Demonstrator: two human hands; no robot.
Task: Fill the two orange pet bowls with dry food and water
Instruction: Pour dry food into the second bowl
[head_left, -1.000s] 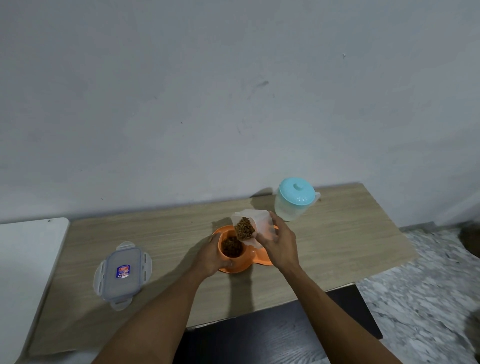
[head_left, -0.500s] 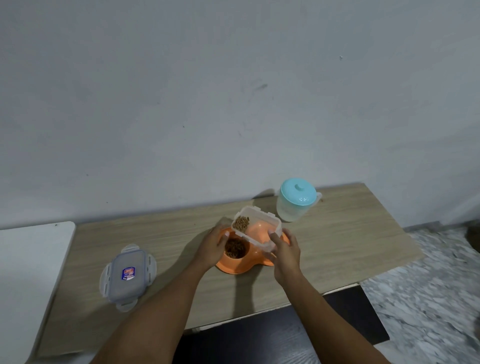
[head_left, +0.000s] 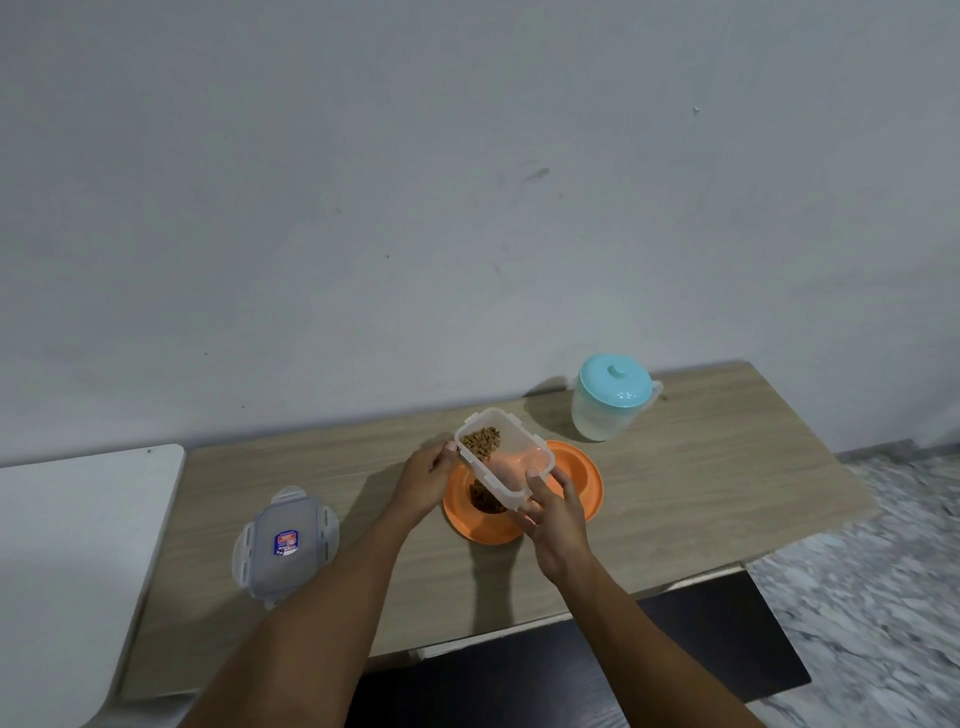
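Observation:
An orange double pet bowl (head_left: 589, 493) sits on the wooden table (head_left: 727, 467). Its left bowl holds brown dry food (head_left: 485, 501); its right bowl looks empty. Above it a clear plastic container (head_left: 506, 460) with some dry food left at its far end is held nearly level. My right hand (head_left: 553, 514) grips the container's near end. My left hand (head_left: 423, 480) touches its left side with the fingertips. A clear jug with a light-blue lid (head_left: 613, 397) stands behind and to the right of the bowls.
The container's grey lid (head_left: 285, 545) with a small label lies on the table at the left. A white surface (head_left: 78, 545) adjoins the table's left end. The wall runs close behind the table. A dark bench (head_left: 675, 654) and marble floor lie below at the right.
The container, tipped steeply over the left bowl a second ago, has been brought back to nearly level and lifted. My left hand left the bowl's rim and moved up to the container's side.

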